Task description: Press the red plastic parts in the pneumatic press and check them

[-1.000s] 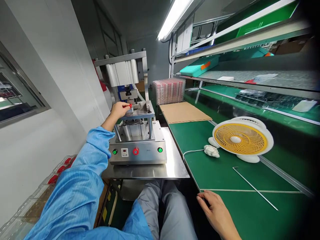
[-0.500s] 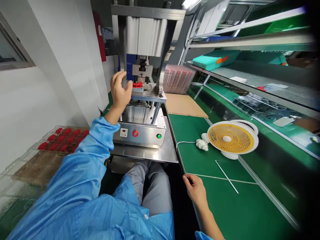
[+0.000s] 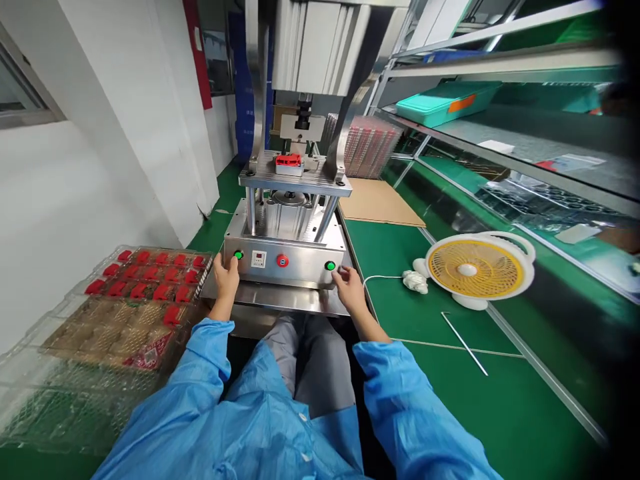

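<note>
The press machine (image 3: 280, 273) stands in front of me, with a green button at each end of its front panel. My left hand (image 3: 227, 280) is at the panel's left end, its thumb at the left green button (image 3: 239, 255) and its fingers apart along the side. Just right of the other green button (image 3: 330, 265) is my right hand (image 3: 350, 288), thumb and fingers parted, holding nothing. Whether either button is pressed in, I cannot tell. A red plastic part (image 3: 289, 160) sits in a metal fixture (image 3: 289, 171) on the press plate, below the raised press head (image 3: 303, 127).
Clear trays (image 3: 107, 327) with red parts lie at the left. On the green bench to the right are a yellow-and-white fan (image 3: 467, 270), its bundled cord (image 3: 415, 281), a thin metal rod (image 3: 465, 343) and a cardboard sheet (image 3: 380, 202). A shelf holds a teal box (image 3: 447, 103).
My left hand has come down from beside the red part to the left green button. My right hand has moved from the bench edge up to the right button. The view has shifted.
</note>
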